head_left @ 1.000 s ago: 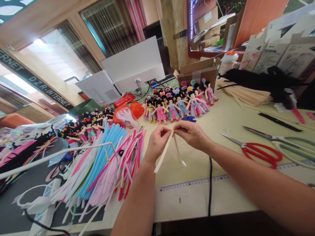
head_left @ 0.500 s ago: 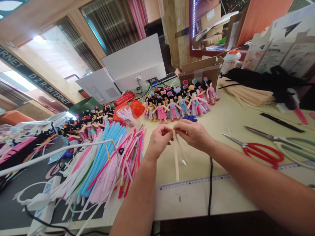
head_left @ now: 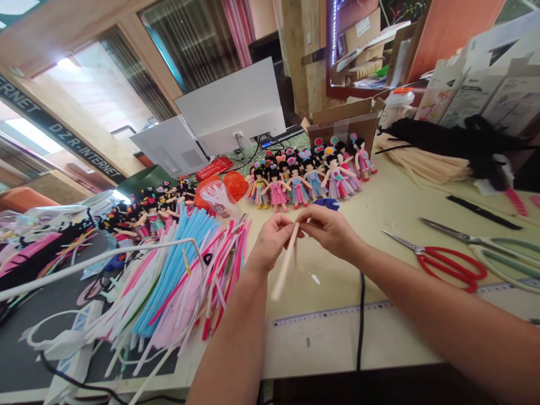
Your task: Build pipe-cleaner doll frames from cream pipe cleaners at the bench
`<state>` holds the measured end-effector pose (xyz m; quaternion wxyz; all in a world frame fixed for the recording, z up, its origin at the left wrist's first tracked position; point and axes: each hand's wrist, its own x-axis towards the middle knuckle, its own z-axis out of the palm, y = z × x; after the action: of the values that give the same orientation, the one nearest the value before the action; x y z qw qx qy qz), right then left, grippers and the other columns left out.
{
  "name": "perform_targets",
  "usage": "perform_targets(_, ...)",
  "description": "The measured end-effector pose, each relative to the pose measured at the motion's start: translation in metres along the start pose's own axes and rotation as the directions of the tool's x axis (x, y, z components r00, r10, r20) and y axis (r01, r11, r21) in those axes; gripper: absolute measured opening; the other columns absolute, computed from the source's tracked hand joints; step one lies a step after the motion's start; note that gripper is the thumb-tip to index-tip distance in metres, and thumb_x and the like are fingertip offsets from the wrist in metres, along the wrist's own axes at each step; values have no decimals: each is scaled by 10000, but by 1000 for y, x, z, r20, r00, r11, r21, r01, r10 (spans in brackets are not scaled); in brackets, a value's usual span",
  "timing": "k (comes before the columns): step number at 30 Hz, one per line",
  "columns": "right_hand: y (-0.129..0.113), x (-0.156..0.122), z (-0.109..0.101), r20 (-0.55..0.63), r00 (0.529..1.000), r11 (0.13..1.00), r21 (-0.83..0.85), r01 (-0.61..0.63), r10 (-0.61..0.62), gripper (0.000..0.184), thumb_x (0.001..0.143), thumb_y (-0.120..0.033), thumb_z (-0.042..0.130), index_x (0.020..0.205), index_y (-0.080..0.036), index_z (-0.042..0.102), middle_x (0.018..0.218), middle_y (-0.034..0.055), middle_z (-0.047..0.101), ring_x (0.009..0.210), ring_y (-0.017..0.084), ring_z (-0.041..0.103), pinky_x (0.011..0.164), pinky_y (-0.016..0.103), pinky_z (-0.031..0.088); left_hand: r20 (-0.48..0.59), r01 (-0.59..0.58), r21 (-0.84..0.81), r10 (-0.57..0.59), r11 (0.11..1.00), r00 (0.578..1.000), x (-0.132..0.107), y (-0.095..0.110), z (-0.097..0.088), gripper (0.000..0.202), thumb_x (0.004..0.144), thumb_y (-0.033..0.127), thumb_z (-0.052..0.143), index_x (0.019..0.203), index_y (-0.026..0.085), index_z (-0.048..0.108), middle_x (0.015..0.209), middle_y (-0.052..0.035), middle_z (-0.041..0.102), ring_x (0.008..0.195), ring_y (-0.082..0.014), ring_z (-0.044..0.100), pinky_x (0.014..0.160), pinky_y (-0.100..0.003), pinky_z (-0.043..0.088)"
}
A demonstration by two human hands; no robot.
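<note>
My left hand (head_left: 270,242) and my right hand (head_left: 331,228) meet above the pale table (head_left: 392,208), fingers pinched together. Between them they hold the top of a cream pipe cleaner (head_left: 284,264), which hangs down and to the left from the fingertips. A row of small dolls in pink and blue dresses (head_left: 304,177) stands just beyond the hands. A heap of pink, blue and white pipe cleaners (head_left: 177,281) lies to the left of my left forearm.
Red-handled scissors (head_left: 442,261) and green-handled scissors (head_left: 493,250) lie right of my right arm. A bundle of cream sticks with black fibre (head_left: 434,152) lies at the back right. A black cable (head_left: 360,320) crosses a ruler (head_left: 337,315) near the front edge. Two monitors (head_left: 232,112) stand behind.
The cream pipe cleaner's two hanging ends, spread apart a second ago, have come together into one strand slanting down-left. Both hands stayed almost in place.
</note>
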<state>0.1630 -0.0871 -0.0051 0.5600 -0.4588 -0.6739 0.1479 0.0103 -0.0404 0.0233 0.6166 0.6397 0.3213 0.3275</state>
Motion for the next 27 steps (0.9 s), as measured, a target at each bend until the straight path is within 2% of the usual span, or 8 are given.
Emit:
perform_targets(2, -2, -1, -2, -6, 995, 982, -163, 98, -101, 56, 871, -204, 563, 863, -208, 618, 815, 31, 624, 720, 137, 573, 650, 252, 441, -28, -12, 31, 13, 999, 1000, 1, -1, 0, 336, 689, 429, 721, 733, 172, 508, 593, 13, 618, 460, -64, 452, 475, -215, 322)
perform_targets(5, -5, -3, -5, 36, 977, 939, -272, 211, -209, 115, 906, -188, 503, 869, -211, 609, 880, 49, 629, 793, 148, 591, 686, 251, 444, -46, -7, 70, 10, 998, 999, 0, 0, -1, 348, 678, 442, 733, 731, 168, 525, 602, 14, 614, 477, -69, 461, 484, -219, 328)
perform_targets(10, -8, -3, -7, 97, 969, 913, -324, 246, -227, 204, 951, -214, 442, 791, -201, 569, 849, 46, 605, 759, 137, 571, 683, 245, 430, 27, 4, 101, -7, 995, 1000, -1, 5, -4, 343, 704, 457, 713, 738, 161, 542, 611, 13, 606, 496, -71, 462, 497, -221, 341)
perform_targets(15, -8, -1, -6, 103, 968, 951, -190, 244, -228, 196, 938, -162, 421, 771, -203, 516, 767, 17, 542, 694, 122, 512, 638, 232, 409, 76, 3, 79, -9, 997, 997, -1, 3, -7, 342, 727, 449, 704, 763, 161, 524, 616, 15, 598, 492, -69, 482, 495, -211, 353)
perform_targets(20, -2, 3, -6, 100, 985, 989, 47, 137, -141, 161, 903, -131, 459, 767, -202, 506, 733, -11, 520, 677, 113, 499, 643, 241, 408, 158, 22, 43, -29, 999, 987, -2, 5, -9, 341, 745, 456, 677, 794, 174, 492, 644, -1, 636, 484, -85, 538, 477, -208, 376)
perform_targets(23, 3, 5, -7, 112, 988, 992, 72, 103, -111, 138, 890, -147, 495, 766, -200, 523, 753, -6, 523, 702, 120, 501, 660, 254, 410, 107, 17, 92, -27, 996, 994, -4, 8, -7, 309, 750, 428, 673, 804, 170, 510, 674, -6, 646, 507, -91, 568, 486, -209, 396)
perform_targets(27, 6, 5, -7, 84, 989, 992, 8, 122, -122, 110, 871, -158, 524, 771, -202, 534, 777, -2, 525, 712, 123, 481, 646, 251, 391, 0, -31, 220, 32, 975, 999, -6, 12, -2, 216, 756, 349, 668, 819, 158, 589, 657, 12, 614, 524, -91, 563, 493, -211, 412)
